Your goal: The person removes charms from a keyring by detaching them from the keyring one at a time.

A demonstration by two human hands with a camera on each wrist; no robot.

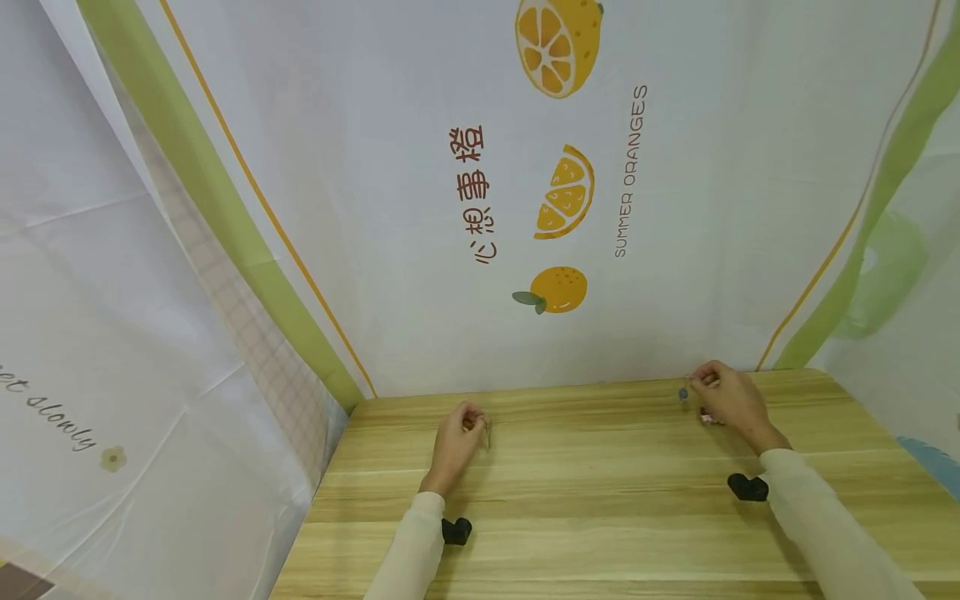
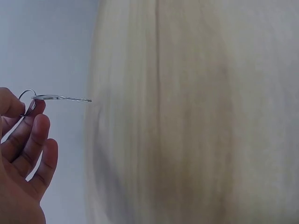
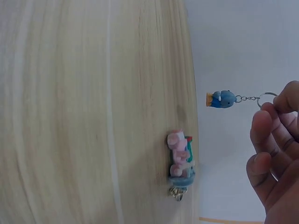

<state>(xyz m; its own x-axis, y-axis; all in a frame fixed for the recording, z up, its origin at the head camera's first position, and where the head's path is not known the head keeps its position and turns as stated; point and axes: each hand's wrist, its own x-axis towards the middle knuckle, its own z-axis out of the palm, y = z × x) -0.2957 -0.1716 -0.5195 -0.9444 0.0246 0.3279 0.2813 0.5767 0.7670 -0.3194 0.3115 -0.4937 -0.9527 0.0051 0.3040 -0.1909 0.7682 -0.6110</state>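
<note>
My left hand is raised over the left part of the table, pinching a metal key ring between thumb and finger. Thin silver keys hang from that ring, seen nearly edge-on, so their number is unclear. Over the far right of the table, my right hand pinches the ring of a keychain. A small blue animal figurine with a yellowish base dangles from its short chain. Close below that hand, pink and blue figurine keychains lie on the table, apart from the fingers.
The wood-grain table ends at a white curtain printed with oranges. More cloth hangs at the left and right sides. Black wrist mounts sit at both sleeves.
</note>
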